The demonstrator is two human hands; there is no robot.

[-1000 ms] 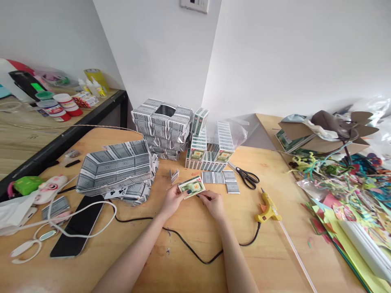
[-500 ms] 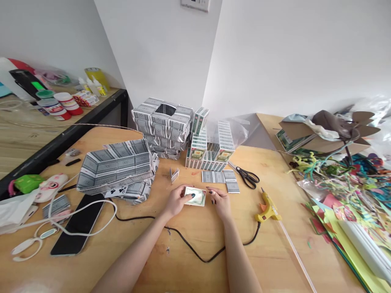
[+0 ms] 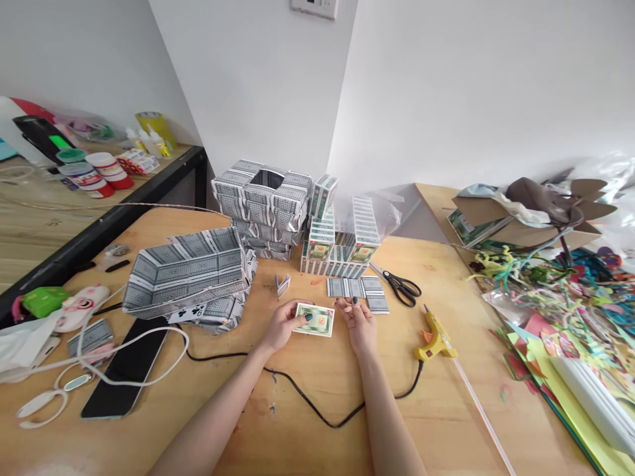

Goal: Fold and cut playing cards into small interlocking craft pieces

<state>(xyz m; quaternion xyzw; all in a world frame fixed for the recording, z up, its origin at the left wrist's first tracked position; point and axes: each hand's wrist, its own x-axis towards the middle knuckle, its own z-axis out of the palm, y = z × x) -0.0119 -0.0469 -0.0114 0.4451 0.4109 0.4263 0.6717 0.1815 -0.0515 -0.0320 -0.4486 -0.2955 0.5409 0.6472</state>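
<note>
My left hand [image 3: 282, 326] grips a green-and-white playing card box [image 3: 320, 321] by its left end, thumb on top. Its printed face is turned up. Just off the box's right end, my right hand [image 3: 359, 324] is half turned over with its fingers loosely curled and apart; I see nothing in it. Beyond the hands, grey-patterned playing cards [image 3: 353, 287] lie flat in a joined row, with one more set at an angle. A small folded card piece [image 3: 282, 285] stands to their left. Black-handled scissors [image 3: 403, 288] rest to their right.
A yellow glue gun [image 3: 436, 340] lies at right, its black cord [image 3: 302, 391] crossing under my forearms. Stacked card boxes [image 3: 360, 244] and woven card containers [image 3: 262, 198] stand behind. An open card tray [image 3: 186, 274], a phone [image 3: 126, 370] and white cable are at left.
My right hand has rolled over, turning its palm more upward beside the box. The box in my left hand has tilted, so its printed face shows more clearly.
</note>
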